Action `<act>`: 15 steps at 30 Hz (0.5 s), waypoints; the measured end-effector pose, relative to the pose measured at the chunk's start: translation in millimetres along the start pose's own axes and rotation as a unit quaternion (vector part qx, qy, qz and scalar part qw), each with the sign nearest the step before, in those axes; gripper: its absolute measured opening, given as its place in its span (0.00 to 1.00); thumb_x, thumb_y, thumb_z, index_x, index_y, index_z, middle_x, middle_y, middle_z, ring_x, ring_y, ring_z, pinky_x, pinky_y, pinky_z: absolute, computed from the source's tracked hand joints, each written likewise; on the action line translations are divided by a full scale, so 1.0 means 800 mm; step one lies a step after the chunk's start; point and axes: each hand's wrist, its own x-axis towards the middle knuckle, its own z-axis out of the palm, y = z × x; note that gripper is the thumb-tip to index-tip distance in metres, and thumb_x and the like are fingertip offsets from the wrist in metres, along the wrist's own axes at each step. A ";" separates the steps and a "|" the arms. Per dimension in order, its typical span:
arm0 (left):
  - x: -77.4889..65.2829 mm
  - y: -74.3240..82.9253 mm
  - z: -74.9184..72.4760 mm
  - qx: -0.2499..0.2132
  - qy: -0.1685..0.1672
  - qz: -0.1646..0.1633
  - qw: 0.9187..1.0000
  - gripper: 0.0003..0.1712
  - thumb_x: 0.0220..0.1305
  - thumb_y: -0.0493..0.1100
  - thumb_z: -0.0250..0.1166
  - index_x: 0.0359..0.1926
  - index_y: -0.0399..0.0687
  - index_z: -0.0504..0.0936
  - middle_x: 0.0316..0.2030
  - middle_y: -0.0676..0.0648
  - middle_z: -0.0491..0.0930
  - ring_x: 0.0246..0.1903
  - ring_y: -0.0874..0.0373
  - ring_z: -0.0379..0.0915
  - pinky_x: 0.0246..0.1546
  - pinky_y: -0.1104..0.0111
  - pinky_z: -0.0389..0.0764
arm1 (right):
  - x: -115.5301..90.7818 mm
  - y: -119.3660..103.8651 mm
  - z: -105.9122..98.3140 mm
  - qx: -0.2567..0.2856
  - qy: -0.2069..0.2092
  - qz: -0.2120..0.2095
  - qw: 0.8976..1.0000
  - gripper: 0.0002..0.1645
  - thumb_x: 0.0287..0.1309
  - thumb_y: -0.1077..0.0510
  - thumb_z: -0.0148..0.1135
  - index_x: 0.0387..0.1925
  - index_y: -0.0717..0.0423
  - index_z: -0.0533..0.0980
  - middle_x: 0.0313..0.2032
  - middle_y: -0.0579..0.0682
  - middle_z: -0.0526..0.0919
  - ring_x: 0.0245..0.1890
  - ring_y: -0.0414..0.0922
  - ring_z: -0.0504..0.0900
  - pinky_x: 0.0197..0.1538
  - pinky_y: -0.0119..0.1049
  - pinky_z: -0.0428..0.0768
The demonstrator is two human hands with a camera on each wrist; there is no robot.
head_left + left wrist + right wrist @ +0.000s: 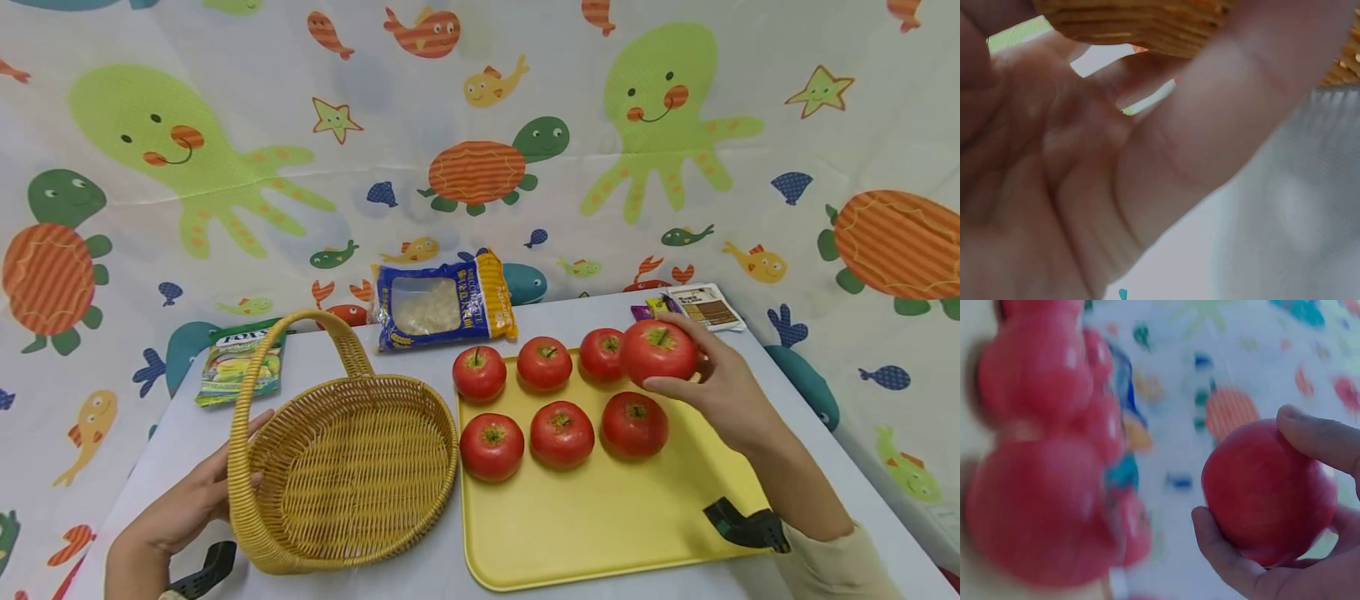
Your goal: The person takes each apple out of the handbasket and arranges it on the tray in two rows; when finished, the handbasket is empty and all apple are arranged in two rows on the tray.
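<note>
My right hand (723,387) grips a red apple (660,352), thumb on one side and fingers round the other, raised over the far right of a yellow tray (600,533). In the right wrist view the held apple (1269,490) sits between thumb and fingertips. Several more red apples (562,434) stand in two rows on the tray's left and far part. Left of the tray is a wicker basket (367,475) with a tall arched handle, nothing inside it. My left hand (198,492) holds the basket's left side by the handle base, partly hidden behind the handle.
Behind the basket and tray lies a blue and yellow pasta bag (442,302). A green snack packet (242,364) is at the far left; a brown and white packet (705,307) lies at the back right beside a small purple one. A patterned curtain (480,100) hangs behind the table.
</note>
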 end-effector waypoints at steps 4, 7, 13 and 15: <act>0.001 -0.002 0.002 0.000 0.005 0.001 1.000 0.43 0.80 0.36 0.46 0.82 0.73 0.36 0.61 0.74 0.71 0.52 0.51 0.79 0.40 0.44 0.85 | -0.018 0.035 -0.033 -0.030 0.056 0.062 0.996 0.50 0.64 0.53 0.70 0.80 0.41 0.53 0.72 0.62 0.56 0.63 0.63 0.62 0.41 0.23 0.82; 0.002 -0.002 0.004 0.005 0.008 0.004 1.000 0.44 0.80 0.35 0.47 0.82 0.72 0.36 0.61 0.74 0.71 0.51 0.51 0.79 0.40 0.45 0.85 | -0.029 0.058 -0.046 -0.035 0.074 0.096 0.992 0.52 0.65 0.52 0.69 0.81 0.40 0.50 0.73 0.65 0.52 0.64 0.68 0.57 0.41 0.21 0.80; -0.001 0.002 0.004 0.012 0.009 0.001 1.000 0.44 0.80 0.36 0.47 0.82 0.73 0.37 0.60 0.73 0.71 0.50 0.49 0.80 0.40 0.45 0.85 | -0.034 0.091 -0.050 -0.017 0.076 0.126 0.989 0.53 0.65 0.53 0.69 0.82 0.41 0.49 0.74 0.67 0.50 0.66 0.68 0.54 0.42 0.18 0.77; -0.001 0.003 0.004 0.013 0.011 -0.004 1.000 0.43 0.80 0.36 0.47 0.82 0.72 0.36 0.60 0.73 0.71 0.51 0.48 0.79 0.41 0.44 0.85 | -0.033 0.098 -0.048 -0.014 0.074 0.133 0.988 0.54 0.65 0.52 0.69 0.82 0.43 0.49 0.74 0.67 0.50 0.67 0.69 0.53 0.42 0.17 0.77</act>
